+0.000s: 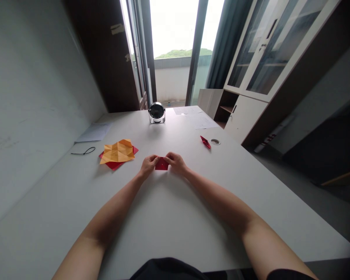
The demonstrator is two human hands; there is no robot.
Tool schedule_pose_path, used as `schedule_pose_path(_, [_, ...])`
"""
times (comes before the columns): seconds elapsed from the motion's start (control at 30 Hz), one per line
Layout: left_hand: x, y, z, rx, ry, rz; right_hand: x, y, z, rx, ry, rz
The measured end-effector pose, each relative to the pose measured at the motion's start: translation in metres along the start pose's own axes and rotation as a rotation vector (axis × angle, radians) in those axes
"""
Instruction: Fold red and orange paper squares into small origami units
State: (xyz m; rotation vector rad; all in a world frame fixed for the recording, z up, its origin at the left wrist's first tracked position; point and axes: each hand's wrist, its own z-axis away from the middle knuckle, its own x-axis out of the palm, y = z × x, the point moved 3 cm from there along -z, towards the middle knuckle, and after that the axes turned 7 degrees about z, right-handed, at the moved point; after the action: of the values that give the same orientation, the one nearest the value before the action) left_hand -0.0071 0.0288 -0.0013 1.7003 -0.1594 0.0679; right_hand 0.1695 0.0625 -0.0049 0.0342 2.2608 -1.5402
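A small folded red paper (161, 164) rests on the white table (169, 217) between my two hands. My left hand (148, 166) pinches its left edge with curled fingers. My right hand (175, 162) pinches its right edge the same way. Both forearms reach forward over the table from the near edge.
A creased orange paper (117, 151) lies on a red sheet (114, 165) to the left, beside a black cord (83, 151) and a white sheet (94, 132). A folded red piece (205, 142) and a round grommet (215, 141) sit right. A small fan (156, 112) stands at the far edge.
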Motion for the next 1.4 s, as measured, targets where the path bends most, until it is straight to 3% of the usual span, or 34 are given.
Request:
schedule_pose_path(0.63, [-0.006, 0.002, -0.004, 0.034, 0.094, 0.023, -0.009, -0.002, -0.004, 0.058, 0.076, -0.263])
schedule_pose_path(0.9, [-0.012, -0.003, -0.008, 0.012, 0.145, 0.159, -0.008, -0.003, -0.002, 0.098, 0.004, -0.373])
schedule_pose_path(1.13, [-0.005, -0.005, -0.006, 0.011, 0.049, 0.088, -0.008, -0.001, -0.004, 0.144, 0.024, -0.497])
schedule_pose_path(1.4, [0.002, -0.001, -0.003, 0.010, -0.023, 0.054, -0.002, -0.011, 0.002, 0.082, -0.107, -0.391])
